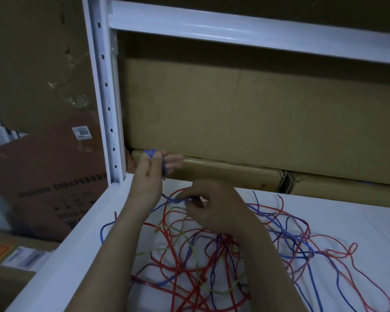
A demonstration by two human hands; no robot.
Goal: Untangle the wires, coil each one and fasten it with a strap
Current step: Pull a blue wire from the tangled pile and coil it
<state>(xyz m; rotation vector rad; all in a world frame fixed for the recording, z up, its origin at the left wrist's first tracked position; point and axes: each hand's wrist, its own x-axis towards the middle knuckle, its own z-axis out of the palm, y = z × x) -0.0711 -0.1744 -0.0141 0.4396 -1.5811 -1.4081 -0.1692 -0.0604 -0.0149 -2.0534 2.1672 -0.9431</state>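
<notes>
A tangle of red, blue and yellow wires (200,255) lies spread over the white shelf (369,221). My left hand (153,167) is raised near the shelf's back left corner, with several turns of a blue wire (152,153) wound round its fingers. My right hand (212,203) hovers just above the heap and pinches the same blue wire (178,200) between thumb and fingertips. A loose blue end (101,233) hangs over the shelf's left edge. No strap is in sight.
Cardboard boxes (257,113) fill the back of the shelf, close behind my left hand. A white perforated upright (106,97) and a crossbeam (234,30) frame the shelf. More boxes (50,181) stand to the left, outside the rack.
</notes>
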